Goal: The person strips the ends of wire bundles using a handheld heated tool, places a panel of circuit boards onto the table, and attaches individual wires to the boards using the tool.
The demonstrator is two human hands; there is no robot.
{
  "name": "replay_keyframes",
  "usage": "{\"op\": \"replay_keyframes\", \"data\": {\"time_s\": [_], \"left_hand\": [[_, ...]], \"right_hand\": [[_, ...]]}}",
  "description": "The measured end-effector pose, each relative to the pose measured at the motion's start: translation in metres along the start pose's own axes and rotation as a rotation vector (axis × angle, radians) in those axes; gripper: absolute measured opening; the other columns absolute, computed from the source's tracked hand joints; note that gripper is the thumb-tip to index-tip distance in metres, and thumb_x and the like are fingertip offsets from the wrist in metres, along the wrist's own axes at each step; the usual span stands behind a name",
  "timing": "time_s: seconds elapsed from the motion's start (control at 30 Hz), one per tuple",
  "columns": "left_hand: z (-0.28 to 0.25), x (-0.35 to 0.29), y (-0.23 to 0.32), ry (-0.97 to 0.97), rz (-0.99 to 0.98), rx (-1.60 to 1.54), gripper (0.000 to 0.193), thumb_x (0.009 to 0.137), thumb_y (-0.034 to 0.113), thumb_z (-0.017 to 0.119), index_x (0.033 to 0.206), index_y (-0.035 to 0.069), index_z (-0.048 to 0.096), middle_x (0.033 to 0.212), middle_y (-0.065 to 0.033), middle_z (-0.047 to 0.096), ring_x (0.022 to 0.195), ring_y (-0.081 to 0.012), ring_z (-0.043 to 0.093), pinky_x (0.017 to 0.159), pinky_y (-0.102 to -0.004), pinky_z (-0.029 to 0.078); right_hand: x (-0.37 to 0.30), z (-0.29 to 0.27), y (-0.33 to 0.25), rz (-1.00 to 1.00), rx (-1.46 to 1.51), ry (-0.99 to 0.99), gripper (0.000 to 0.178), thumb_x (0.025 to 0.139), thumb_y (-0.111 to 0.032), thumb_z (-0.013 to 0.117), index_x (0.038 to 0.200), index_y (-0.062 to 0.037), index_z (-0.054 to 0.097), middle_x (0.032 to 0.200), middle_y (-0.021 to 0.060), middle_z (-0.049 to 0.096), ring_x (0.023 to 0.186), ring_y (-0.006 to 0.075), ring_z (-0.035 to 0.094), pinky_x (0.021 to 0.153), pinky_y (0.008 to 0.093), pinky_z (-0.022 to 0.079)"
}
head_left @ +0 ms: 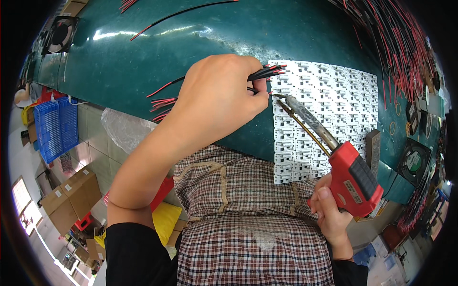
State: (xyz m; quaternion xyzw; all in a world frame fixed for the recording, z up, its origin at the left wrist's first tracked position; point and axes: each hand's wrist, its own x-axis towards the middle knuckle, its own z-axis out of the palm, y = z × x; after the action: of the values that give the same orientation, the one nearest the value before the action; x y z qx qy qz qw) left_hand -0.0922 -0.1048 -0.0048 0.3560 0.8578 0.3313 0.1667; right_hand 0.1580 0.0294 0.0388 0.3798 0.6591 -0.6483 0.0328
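Note:
My left hand (pixel 222 88) is closed around a bundle of black wires (pixel 266 73) with red ends, over the left edge of a white circuit board panel (pixel 329 102). The wires' other ends stick out past my wrist on the left. One wire between thumb and finger reaches the panel's edge. In my right hand (pixel 330 212) is a red soldering gun (pixel 355 178). Its grey tip and a thin brass tube slant up to the left and meet near that wire end. The panel carries rows of small dark components, and its lower edge overhangs my checked apron.
A thick heap of red and black wires (pixel 398 45) lies at the far right. Loose wires (pixel 186 14) are on the green table (pixel 119 57). A dark block (pixel 372 148) touches the panel's right side. Fans (pixel 414 162) stand at both ends. Blue crates (pixel 56 126) and cardboard boxes (pixel 71 198) are on the left.

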Motion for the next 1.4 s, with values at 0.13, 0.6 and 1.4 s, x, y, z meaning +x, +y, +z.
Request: {"op": "replay_keyframes", "data": {"time_s": [0.13, 0.6, 1.4], "left_hand": [[0.002, -0.001, 0.001, 0.027, 0.008, -0.013, 0.015, 0.075, 0.013, 0.069, 0.075, -0.001, 0.065, 0.061, -0.0052, 0.060, 0.053, -0.0146, 0.055, 0.055, -0.0297, 0.045], [-0.007, -0.009, 0.005, 0.076, -0.011, -0.027, 0.020, 0.094, 0.019, 0.062, 0.095, 0.000, 0.066, 0.075, -0.0072, 0.067, 0.064, -0.0120, 0.059, 0.062, -0.0275, 0.046], [0.013, -0.032, 0.010, 0.060, -0.007, -0.046, 0.014, 0.085, 0.014, 0.072, 0.088, 0.002, 0.064, 0.065, -0.0079, 0.064, 0.052, -0.0175, 0.059, 0.051, -0.0298, 0.043]], "right_hand": [[0.000, 0.004, -0.002, -0.069, 0.068, 0.057, 0.022, 0.091, -0.017, 0.064, 0.093, 0.0022, 0.054, 0.072, 0.0082, 0.055, 0.043, 0.0046, 0.038, 0.040, 0.0210, 0.037], [-0.003, 0.002, -0.004, -0.065, 0.170, 0.094, 0.022, 0.089, -0.016, 0.065, 0.096, 0.0004, 0.051, 0.072, 0.0090, 0.055, 0.042, 0.0046, 0.035, 0.040, 0.0209, 0.036], [-0.016, -0.005, 0.005, 0.047, 0.053, 0.040, 0.035, 0.091, -0.014, 0.064, 0.119, 0.0018, 0.048, 0.075, 0.0089, 0.054, 0.043, 0.0055, 0.039, 0.044, 0.0219, 0.040]]}}
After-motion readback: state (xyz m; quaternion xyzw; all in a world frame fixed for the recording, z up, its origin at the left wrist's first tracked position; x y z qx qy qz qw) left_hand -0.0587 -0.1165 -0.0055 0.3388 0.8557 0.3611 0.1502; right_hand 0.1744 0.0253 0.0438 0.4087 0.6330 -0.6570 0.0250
